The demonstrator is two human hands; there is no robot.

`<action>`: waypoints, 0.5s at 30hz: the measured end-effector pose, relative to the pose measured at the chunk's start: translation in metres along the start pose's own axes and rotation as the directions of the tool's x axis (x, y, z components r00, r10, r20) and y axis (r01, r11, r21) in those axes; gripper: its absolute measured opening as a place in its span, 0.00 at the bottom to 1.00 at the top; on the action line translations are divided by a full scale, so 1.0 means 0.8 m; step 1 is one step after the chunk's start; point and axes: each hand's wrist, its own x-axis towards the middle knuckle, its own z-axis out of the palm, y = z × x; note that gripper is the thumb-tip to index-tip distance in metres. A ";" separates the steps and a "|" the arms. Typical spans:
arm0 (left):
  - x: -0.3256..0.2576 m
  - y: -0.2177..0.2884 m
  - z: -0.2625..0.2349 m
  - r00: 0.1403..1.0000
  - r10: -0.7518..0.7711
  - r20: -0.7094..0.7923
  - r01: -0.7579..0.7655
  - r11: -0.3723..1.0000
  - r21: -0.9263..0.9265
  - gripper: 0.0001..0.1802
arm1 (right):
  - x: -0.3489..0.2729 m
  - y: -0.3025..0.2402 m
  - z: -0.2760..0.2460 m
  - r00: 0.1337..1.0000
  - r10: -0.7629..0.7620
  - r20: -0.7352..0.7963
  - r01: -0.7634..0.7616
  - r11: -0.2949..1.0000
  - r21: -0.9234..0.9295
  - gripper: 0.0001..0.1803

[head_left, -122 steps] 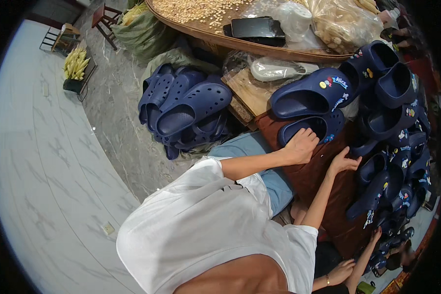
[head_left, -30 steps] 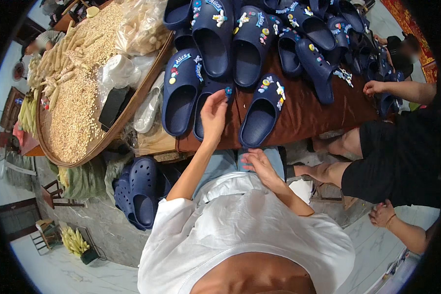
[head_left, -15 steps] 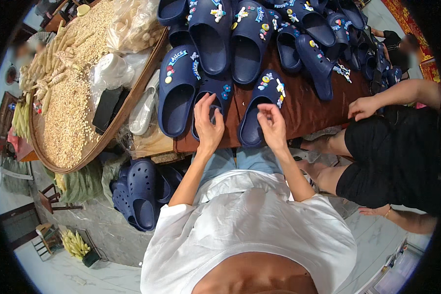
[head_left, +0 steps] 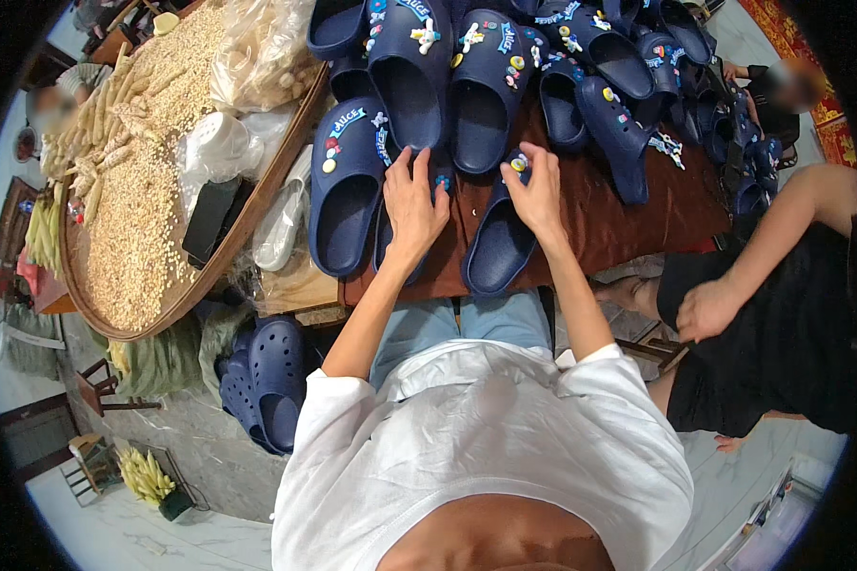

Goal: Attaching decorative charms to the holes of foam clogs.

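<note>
On the brown cloth lie navy clogs with colourful charms. My left hand [head_left: 414, 206] is open, its fingers stretched out above a navy clog mostly hidden beneath it, the fingertips by the heel of a clog farther back [head_left: 417, 95]. My right hand [head_left: 540, 195] curls over the toe of the nearest clog [head_left: 497, 252], thumb and fingers around the charms there. That clog lies with its heel toward me. To the left of my left hand sits another clog [head_left: 341, 224] with a blue banner charm and small round charms.
More decorated clogs [head_left: 619, 62] are piled across the back of the brown cloth [head_left: 652, 224]. A round tray [head_left: 176, 314] of loose kernels stands at the left. Plain navy clogs [head_left: 276, 366] hang low beside the table. A person in black [head_left: 771, 333] sits at the right.
Both hands have moved forward: my right hand from above the clog's opening onto its toe, my left toward the clog behind. The person at the right has drawn a hand back from the cloth.
</note>
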 end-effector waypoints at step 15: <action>0.046 -0.009 0.017 0.992 -0.107 0.071 0.101 0.992 0.074 0.17 | 0.089 0.041 0.043 0.967 0.236 0.091 -0.233 0.971 -0.042 0.30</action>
